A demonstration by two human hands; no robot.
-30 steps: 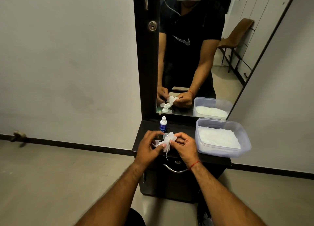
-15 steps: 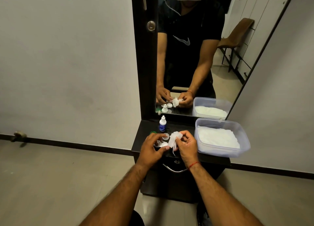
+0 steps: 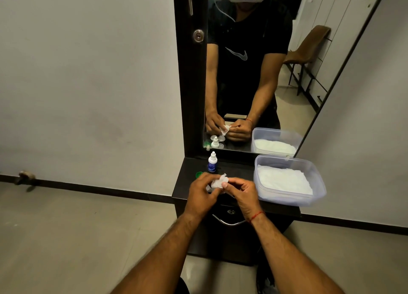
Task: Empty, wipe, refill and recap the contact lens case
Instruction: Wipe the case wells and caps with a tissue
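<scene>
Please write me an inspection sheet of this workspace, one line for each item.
Surface: dark dresser top, partly occupied.
Job's things: solution bottle upright; green cap left of it; lens case mostly hidden.
Clutter: plastic tub of tissues, right side.
Hands: left hand grips lens case; right hand fingers pinch tissue against it.
Cables: white cable, seen only in mirror.
Surroundings: grey wall, floor, chair in reflection.

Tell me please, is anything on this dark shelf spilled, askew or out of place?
No spill shows. The plastic tub seems to stick out past the right end of the shelf, so it might tip. A green cap lies loose left of the upright bottle, which suits the task.
</scene>
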